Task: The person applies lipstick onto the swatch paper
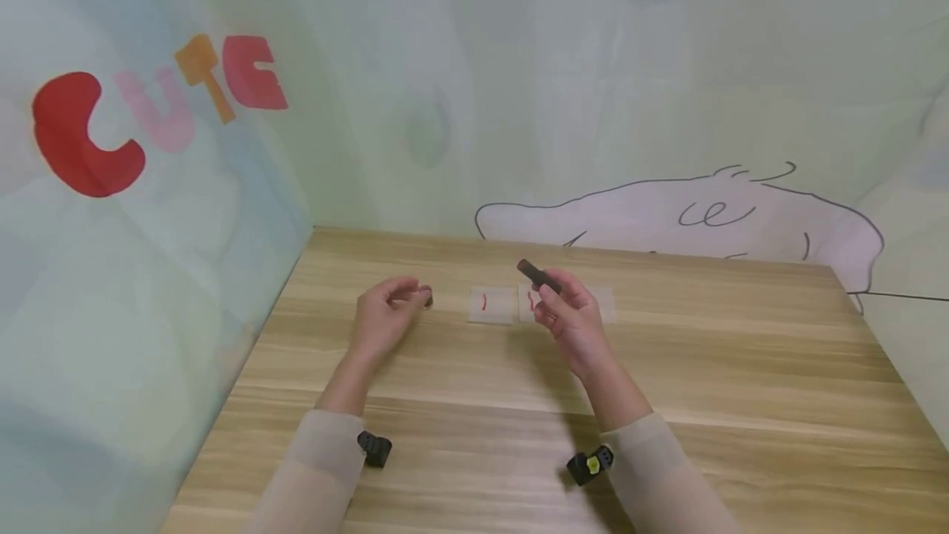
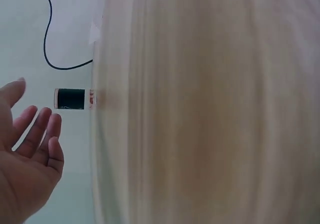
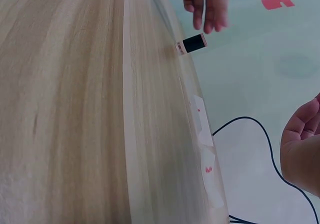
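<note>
My right hand holds a lipstick above the paper pieces, its dark tube pinched between thumb and fingers. The reddish end points up and to the left. In the right wrist view, that hand shows only in part at the right edge, and the lipstick is out of sight. My left hand hovers beside a short black tube that stands upright on the table, with a pinkish rim and a clear base with red in it. The left wrist view shows the left hand's fingers loosely extended, apart from the tube.
A white paper piece with one red stroke lies between the hands. More white paper, another red mark on it, lies partly behind the right hand. The wooden table meets a printed cloth backdrop at its back and left.
</note>
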Available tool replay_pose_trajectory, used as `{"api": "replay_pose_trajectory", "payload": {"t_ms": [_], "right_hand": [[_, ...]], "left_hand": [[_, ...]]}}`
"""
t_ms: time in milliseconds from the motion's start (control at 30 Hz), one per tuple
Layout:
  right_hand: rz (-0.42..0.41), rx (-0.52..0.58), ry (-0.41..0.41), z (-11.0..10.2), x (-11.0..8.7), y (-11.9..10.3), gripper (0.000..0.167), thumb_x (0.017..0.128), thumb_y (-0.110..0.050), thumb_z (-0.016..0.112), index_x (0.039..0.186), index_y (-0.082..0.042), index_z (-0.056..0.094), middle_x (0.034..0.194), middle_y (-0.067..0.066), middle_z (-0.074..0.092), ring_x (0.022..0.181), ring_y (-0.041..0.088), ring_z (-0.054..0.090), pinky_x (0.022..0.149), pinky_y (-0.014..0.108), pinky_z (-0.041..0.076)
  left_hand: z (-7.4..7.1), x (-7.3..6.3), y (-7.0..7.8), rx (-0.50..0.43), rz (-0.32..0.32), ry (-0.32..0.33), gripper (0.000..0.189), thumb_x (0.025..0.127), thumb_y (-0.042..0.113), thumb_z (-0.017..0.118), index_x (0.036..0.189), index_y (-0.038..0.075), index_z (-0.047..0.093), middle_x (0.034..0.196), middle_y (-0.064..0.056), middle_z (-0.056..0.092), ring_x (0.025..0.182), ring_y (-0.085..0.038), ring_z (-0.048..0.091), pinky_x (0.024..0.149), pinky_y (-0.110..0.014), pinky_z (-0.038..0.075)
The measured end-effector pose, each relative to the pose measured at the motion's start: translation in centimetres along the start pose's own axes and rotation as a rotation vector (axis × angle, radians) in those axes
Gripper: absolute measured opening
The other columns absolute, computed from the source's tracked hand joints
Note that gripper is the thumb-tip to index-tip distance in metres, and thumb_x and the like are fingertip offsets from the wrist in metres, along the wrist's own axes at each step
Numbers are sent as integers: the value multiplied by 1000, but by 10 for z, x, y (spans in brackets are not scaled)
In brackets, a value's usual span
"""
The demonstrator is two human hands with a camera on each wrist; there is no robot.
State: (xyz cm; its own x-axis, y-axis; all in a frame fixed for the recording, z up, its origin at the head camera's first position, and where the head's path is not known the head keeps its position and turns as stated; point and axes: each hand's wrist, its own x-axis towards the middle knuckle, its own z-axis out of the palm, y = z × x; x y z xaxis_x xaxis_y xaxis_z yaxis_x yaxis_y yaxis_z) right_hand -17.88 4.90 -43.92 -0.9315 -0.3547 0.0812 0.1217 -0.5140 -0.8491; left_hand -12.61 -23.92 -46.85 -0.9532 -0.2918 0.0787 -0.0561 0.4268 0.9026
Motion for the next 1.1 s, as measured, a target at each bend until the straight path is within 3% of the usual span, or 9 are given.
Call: {"api": "replay_pose_trajectory", "payload": {"t_ms": [133, 400, 600, 833, 1100], "right_hand": [[10, -10, 1, 2, 0, 0, 29, 98, -1, 64, 103, -27, 74, 96, -2, 68, 69, 9, 60, 66, 18, 52], [14, -18, 0, 2, -1, -3, 27, 98, -3, 65, 102, -28, 74, 95, -3, 69, 67, 8, 60, 66, 19, 51], [28, -21, 25, -1, -1, -3, 29, 98, 0, 63, 100, -27, 74, 95, -3, 69, 67, 8, 61, 66, 19, 52], [64, -50, 50, -1, 0, -3, 35, 100, 1, 58, 99, -30, 74, 95, -3, 69, 69, 7, 60, 66, 18, 51], [82, -66, 60, -2, 0, -2, 36, 101, 1, 55, 99, -30, 73, 95, -4, 68, 70, 7, 60, 66, 18, 51]], "left_hand": [[0, 4, -9, 55, -40, -18, 47, 92, 34, 76, 127, 3, 66, 121, -12, 69, 106, -28, 68, 93, -44, 55], [3, 15, -13, 214, -48, -80, 47, 91, 24, 78, 128, -1, 64, 126, -18, 67, 106, -32, 67, 93, -46, 55], [7, 21, -13, 262, -31, -129, 42, 89, 21, 79, 123, 0, 67, 120, -18, 69, 101, -32, 66, 90, -46, 54], [10, 21, -11, 271, -22, -107, 27, 88, 18, 80, 109, 5, 72, 106, -11, 73, 89, -24, 67, 81, -39, 55], [15, 14, 2, 295, 53, -85, 25, 91, 18, 78, 112, 7, 73, 107, -8, 73, 94, -24, 69, 85, -41, 57]]}}
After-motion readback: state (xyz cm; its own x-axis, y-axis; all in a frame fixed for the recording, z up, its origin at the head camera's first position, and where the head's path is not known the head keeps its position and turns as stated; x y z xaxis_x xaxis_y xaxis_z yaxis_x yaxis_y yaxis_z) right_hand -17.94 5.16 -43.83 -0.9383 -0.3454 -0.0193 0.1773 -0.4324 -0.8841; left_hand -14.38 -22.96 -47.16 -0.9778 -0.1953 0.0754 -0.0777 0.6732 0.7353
